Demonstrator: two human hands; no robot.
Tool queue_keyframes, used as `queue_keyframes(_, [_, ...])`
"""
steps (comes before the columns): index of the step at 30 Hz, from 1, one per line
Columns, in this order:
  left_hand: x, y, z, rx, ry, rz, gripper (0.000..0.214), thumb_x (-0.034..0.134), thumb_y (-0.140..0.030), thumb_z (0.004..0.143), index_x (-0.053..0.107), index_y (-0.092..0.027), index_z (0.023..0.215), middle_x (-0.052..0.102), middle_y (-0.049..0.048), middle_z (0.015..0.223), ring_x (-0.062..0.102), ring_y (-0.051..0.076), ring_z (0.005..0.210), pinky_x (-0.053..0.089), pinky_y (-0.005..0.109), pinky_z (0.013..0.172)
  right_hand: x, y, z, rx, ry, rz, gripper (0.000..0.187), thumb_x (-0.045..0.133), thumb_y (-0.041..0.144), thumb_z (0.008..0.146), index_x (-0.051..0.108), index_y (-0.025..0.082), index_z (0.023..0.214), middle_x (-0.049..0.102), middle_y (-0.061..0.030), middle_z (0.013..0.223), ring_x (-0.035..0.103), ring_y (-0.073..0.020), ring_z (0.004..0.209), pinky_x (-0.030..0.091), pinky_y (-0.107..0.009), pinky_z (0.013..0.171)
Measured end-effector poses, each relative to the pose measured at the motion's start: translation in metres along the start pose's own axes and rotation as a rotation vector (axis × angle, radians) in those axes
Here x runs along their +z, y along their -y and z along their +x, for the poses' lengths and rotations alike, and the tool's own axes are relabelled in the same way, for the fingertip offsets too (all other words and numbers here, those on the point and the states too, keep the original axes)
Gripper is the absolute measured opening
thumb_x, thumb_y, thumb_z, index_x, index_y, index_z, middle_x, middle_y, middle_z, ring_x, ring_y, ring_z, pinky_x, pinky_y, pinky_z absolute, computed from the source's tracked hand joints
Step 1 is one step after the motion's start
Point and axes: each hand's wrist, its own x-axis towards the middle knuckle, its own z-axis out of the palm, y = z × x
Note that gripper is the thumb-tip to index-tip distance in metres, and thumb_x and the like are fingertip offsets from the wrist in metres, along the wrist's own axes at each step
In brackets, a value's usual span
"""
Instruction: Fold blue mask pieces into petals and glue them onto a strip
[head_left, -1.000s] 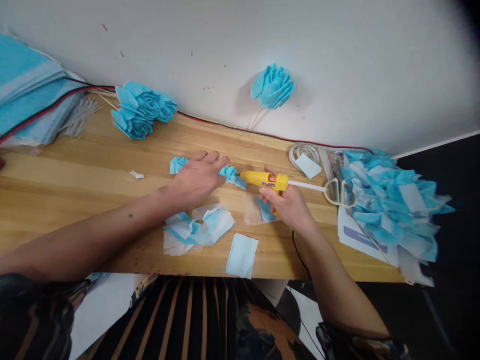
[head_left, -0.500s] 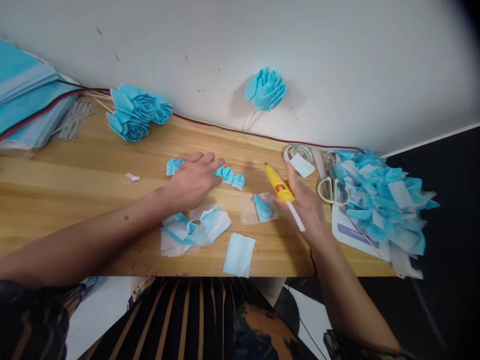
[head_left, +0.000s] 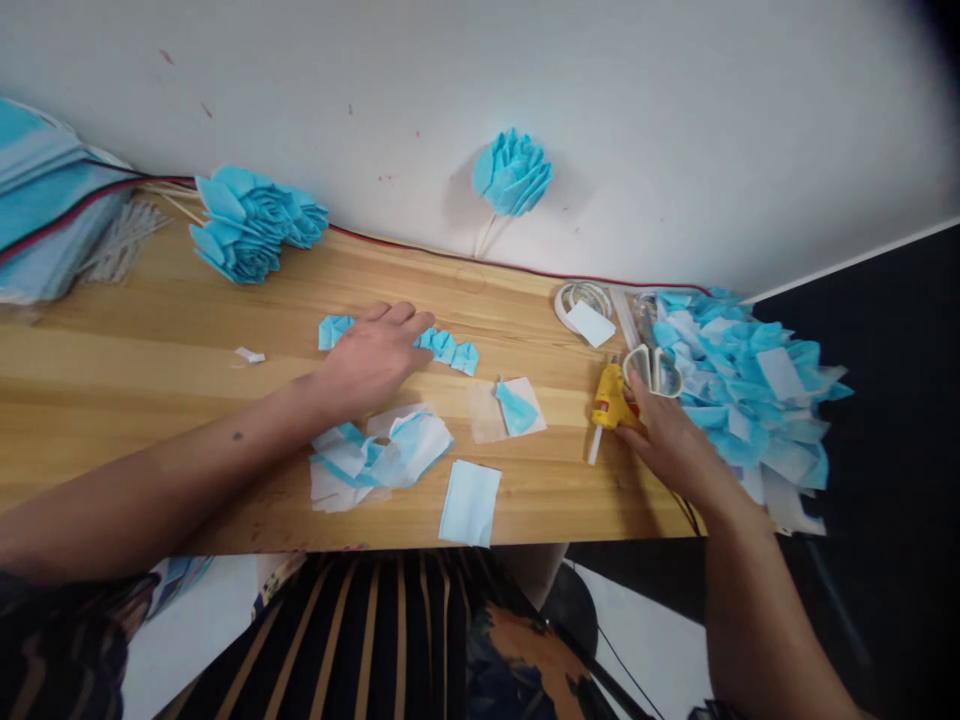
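My left hand [head_left: 371,358] lies flat, fingers stretched, on the wooden table [head_left: 150,380], pressing on a row of small folded blue paper pieces [head_left: 450,350]. At the right, my right hand [head_left: 671,440] rests beside the yellow glue gun [head_left: 609,404], its fingers still touching the gun, which stands on the table with its glue stick pointing toward me. A white paper square with a blue folded piece [head_left: 517,408] lies between the hands. Crumpled white and blue scraps [head_left: 382,455] sit under my left wrist.
A heap of blue paper pieces [head_left: 739,385], scissors [head_left: 652,368] and a tape roll [head_left: 577,298] lie at the right end. Finished blue paper flowers [head_left: 247,225] rest at the back left, one more blue flower [head_left: 512,172] leans on the wall. A light blue rectangle [head_left: 470,502] sits at the near edge.
My right hand carried the glue gun away from the folded pieces to the right and set it down near the scissors. My left hand stayed pressed on the pieces.
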Motion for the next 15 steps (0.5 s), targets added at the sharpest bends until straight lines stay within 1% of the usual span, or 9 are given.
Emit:
queue_keyframes(2, [0.0, 0.0, 0.0, -0.004, 0.013, 0.003, 0.025, 0.05, -0.025, 0.098, 0.075, -0.022, 0.1, 0.06, 0.0112, 0.123, 0.053, 0.03, 0.11, 0.043, 0.042, 0.087, -0.016, 0.007, 0.003, -0.04, -0.042, 0.02, 0.059, 0.047, 0.033, 0.094, 0.043, 0.012, 0.149, 0.068, -0.0232, 0.125, 0.063, -0.039, 0.117, 0.051, -0.057, 0.098])
queue_keyframes(3, [0.0, 0.0, 0.0, -0.004, 0.018, 0.004, 0.025, 0.05, -0.025, 0.098, 0.075, -0.022, 0.1, 0.06, 0.011, 0.123, 0.053, 0.03, 0.11, 0.043, 0.042, 0.087, -0.025, 0.015, 0.006, -0.041, -0.09, 0.038, 0.05, 0.046, 0.032, 0.095, 0.052, 0.015, 0.142, 0.068, -0.0225, 0.126, 0.063, -0.0382, 0.118, 0.05, -0.056, 0.099])
queue_keyframes(4, [0.0, 0.0, 0.0, -0.004, 0.022, 0.007, 0.025, 0.05, -0.025, 0.098, 0.075, -0.022, 0.099, 0.06, 0.011, 0.124, 0.053, 0.03, 0.111, 0.043, 0.042, 0.087, -0.034, 0.026, 0.012, -0.022, -0.142, 0.072, 0.043, 0.045, 0.031, 0.097, 0.058, 0.017, 0.135, 0.068, -0.0214, 0.126, 0.063, -0.0366, 0.118, 0.049, -0.054, 0.1])
queue_keyframes(6, [-0.001, 0.0, 0.0, -0.005, 0.03, 0.012, 0.025, 0.05, -0.025, 0.098, 0.075, -0.022, 0.099, 0.06, 0.0115, 0.125, 0.053, 0.031, 0.111, 0.043, 0.042, 0.087, -0.044, 0.056, 0.029, 0.022, -0.219, 0.189, 0.029, 0.046, 0.028, 0.098, 0.067, 0.021, 0.117, 0.073, -0.0153, 0.113, 0.068, -0.0303, 0.106, 0.053, -0.045, 0.092])
queue_keyframes(7, [-0.002, 0.0, 0.0, -0.006, 0.035, 0.014, 0.025, 0.051, -0.025, 0.097, 0.075, -0.022, 0.1, 0.06, 0.0119, 0.125, 0.053, 0.031, 0.112, 0.043, 0.042, 0.087, -0.046, 0.073, 0.04, 0.016, -0.186, 0.264, 0.025, 0.049, 0.028, 0.097, 0.069, 0.021, 0.11, 0.074, -0.0124, 0.109, 0.069, -0.0276, 0.102, 0.053, -0.041, 0.088])
queue_keyframes(9, [-0.004, -0.001, 0.0, -0.006, 0.043, 0.018, 0.025, 0.051, -0.025, 0.097, 0.075, -0.021, 0.102, 0.059, 0.0122, 0.126, 0.052, 0.031, 0.113, 0.043, 0.042, 0.088, -0.042, 0.106, 0.067, -0.022, -0.102, 0.373, 0.02, 0.051, 0.027, 0.097, 0.07, 0.022, 0.101, 0.075, -0.0084, 0.103, 0.07, -0.0235, 0.095, 0.052, -0.036, 0.082])
queue_keyframes(11, [-0.004, -0.001, 0.0, -0.006, 0.046, 0.021, 0.026, 0.05, -0.025, 0.098, 0.074, -0.022, 0.103, 0.059, 0.0121, 0.127, 0.052, 0.031, 0.113, 0.043, 0.042, 0.088, -0.034, 0.131, 0.095, -0.045, -0.069, 0.388, 0.018, 0.053, 0.022, 0.095, 0.071, 0.021, 0.099, 0.075, -0.0069, 0.101, 0.069, -0.0223, 0.094, 0.049, -0.034, 0.081])
queue_keyframes(13, [-0.004, -0.001, 0.0, -0.003, 0.035, 0.026, 0.027, 0.048, -0.025, 0.098, 0.075, -0.022, 0.104, 0.059, 0.0119, 0.128, 0.052, 0.03, 0.114, 0.043, 0.042, 0.089, -0.026, 0.147, 0.12, -0.084, -0.03, 0.375, 0.019, 0.052, 0.022, 0.096, 0.071, 0.02, 0.1, 0.075, -0.0073, 0.103, 0.068, -0.0221, 0.094, 0.046, -0.032, 0.08])
queue_keyframes(15, [-0.003, -0.001, -0.001, 0.001, 0.015, 0.027, 0.028, 0.048, -0.024, 0.099, 0.075, -0.023, 0.104, 0.059, 0.0119, 0.129, 0.052, 0.031, 0.115, 0.043, 0.043, 0.089, -0.022, 0.157, 0.137, -0.102, -0.002, 0.342, 0.02, 0.052, 0.02, 0.096, 0.071, 0.019, 0.099, 0.075, -0.0081, 0.104, 0.068, -0.0231, 0.096, 0.044, -0.032, 0.078])
